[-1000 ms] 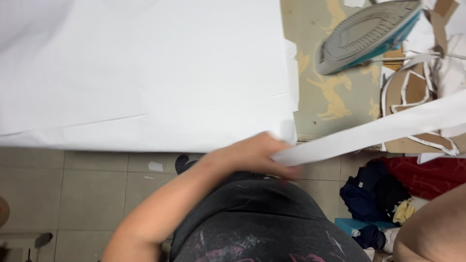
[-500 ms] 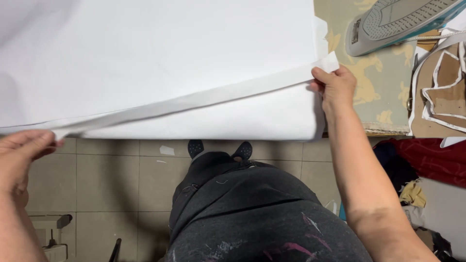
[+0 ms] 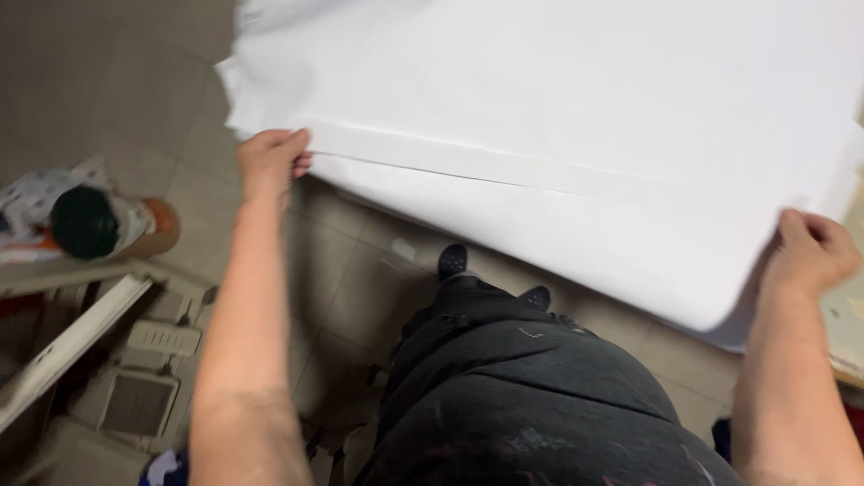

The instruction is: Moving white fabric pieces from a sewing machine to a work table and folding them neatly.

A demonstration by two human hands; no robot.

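Item: large white sheet (image 3: 576,99), cloth or paper, the frame did not settle which. It filled the upper centre and upper right of the frame and overhung the near edge of a work surface hidden beneath it. A narrow folded band (image 3: 540,175) ran along it from the left centre toward the right edge, slanting slightly downward.

Left hand (image 3: 270,162): at the left centre, fingers curled over the left end of the band, pinching it closed. Right hand (image 3: 810,252): at the right edge, clenched on the sheet's near right corner, fingers bunched into the material.

Handling note, as a judgement: the fold would have come out straight only if both ends were drawn apart with even tension and laid down together; a slack left end would have let the band wander off its line. The right grip looked bunched, so creasing at that corner was the likely fault.

Surroundings: tiled floor (image 3: 360,279) beneath the overhang; dark shoes (image 3: 453,261) just under the sheet's edge; dark printed shirt (image 3: 540,405) at the bottom centre. In the lower left, a pale slatted object (image 3: 144,387), kind unclear, and a white board (image 3: 72,346) leaning. At the left edge, a dark green round object (image 3: 83,220) resting on patterned cloth.
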